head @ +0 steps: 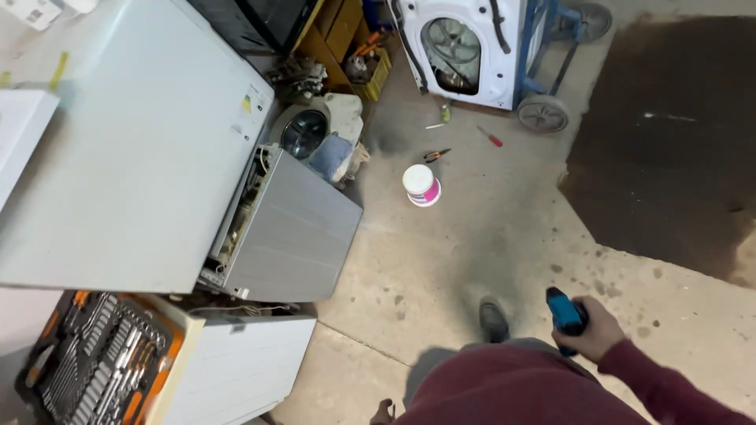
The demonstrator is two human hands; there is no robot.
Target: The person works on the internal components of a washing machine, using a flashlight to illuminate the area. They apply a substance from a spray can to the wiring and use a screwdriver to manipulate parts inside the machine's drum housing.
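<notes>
View from above of a workshop floor (472, 236). The right hand (594, 329) has its fingers (581, 308) clenched around the grip of a blue cordless drill (565, 312), held at hip height above the floor, just beside the person's shoe (494, 321). Of the left hand (383, 412) only a sliver shows at the lower edge; whether its fingers are curled or released cannot be told. Well ahead of the drill stands a white and pink tub (422, 185), with pliers (435, 155) and a red screwdriver (490, 137) beyond it. Far to the left of the fingers lies an open socket set (98, 354).
</notes>
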